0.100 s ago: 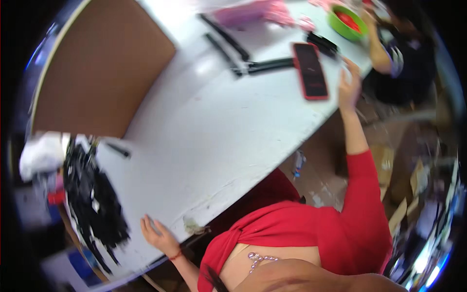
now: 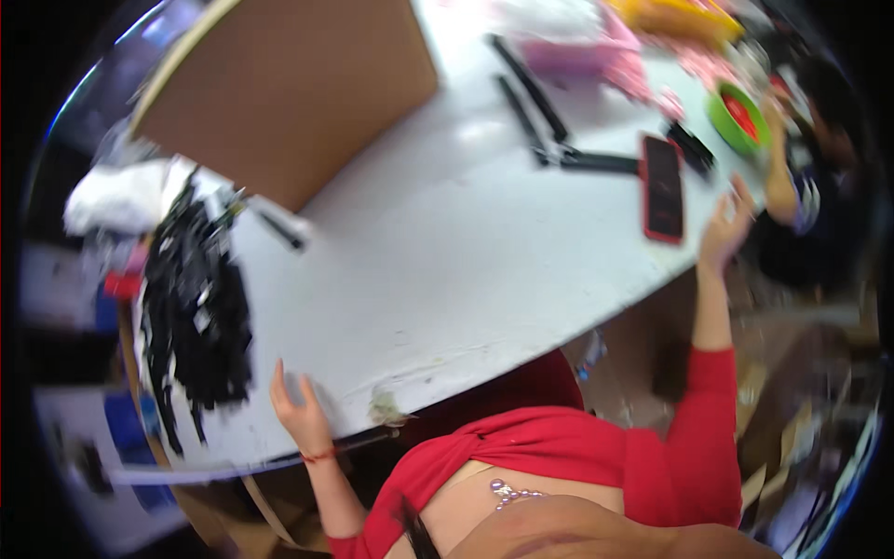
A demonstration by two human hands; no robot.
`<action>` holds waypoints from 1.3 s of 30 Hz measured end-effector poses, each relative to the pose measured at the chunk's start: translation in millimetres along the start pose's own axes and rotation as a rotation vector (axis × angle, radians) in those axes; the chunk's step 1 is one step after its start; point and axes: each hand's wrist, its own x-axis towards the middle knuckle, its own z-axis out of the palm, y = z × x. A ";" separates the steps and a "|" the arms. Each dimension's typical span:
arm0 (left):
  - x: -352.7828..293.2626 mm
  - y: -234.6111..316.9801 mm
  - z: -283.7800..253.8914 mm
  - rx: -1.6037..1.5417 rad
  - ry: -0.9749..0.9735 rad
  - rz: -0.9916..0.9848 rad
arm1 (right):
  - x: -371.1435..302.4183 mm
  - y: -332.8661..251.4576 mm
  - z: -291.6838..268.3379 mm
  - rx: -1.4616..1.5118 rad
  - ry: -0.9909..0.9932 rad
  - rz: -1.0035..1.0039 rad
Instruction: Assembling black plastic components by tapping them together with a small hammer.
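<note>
Beside the near left edge of the white table, my left hand is empty, thumb and fingers apart. A pile of black strips lies to its left. At the table's right edge my right hand holds nothing that I can see; its fingers are apart and slightly curled. Closest to it is a phone with a dark screen and a red case, lying on the table. Long black strips lie beyond, one of them reaching to the phone. A small black object lies behind the phone.
A tall brown board stands at the far left. Toward the back are a pink basket, pink pieces and a yellow container. A co-worker sits at the right, one hand by a green bowl holding red pieces.
The whole view has turned, so the table's far items now appear farther right and lower. Both hands stay near the same table edges; the left fingers look more spread.
</note>
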 end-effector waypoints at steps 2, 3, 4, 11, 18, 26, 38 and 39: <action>74.3 14.7 -34.6 -0.126 0.138 0.126 | 8.3 -64.5 14.2 0.175 0.032 -0.030; 113.0 33.5 -34.3 -0.113 0.204 0.283 | 23.7 -91.9 21.3 0.217 -0.031 -0.075; 137.7 44.6 -56.3 -0.089 0.285 0.411 | 34.1 -130.9 26.1 0.289 -0.111 -0.112; 346.2 93.0 -90.0 -0.142 0.460 0.504 | 101.8 -360.6 107.7 0.583 -0.533 -0.785; 300.0 37.3 74.7 0.151 0.063 0.213 | 129.4 -465.8 179.4 0.601 -0.377 -0.895; 258.8 -26.2 109.7 0.232 -0.011 -0.115 | 168.8 -524.0 257.3 0.206 -0.474 -1.081; 231.9 -63.1 94.9 0.250 0.180 -0.106 | 218.0 -587.6 295.8 -0.010 -0.813 -0.863; 234.1 -58.7 97.4 0.249 0.182 -0.083 | 227.1 -586.8 304.1 -0.026 -0.814 -0.869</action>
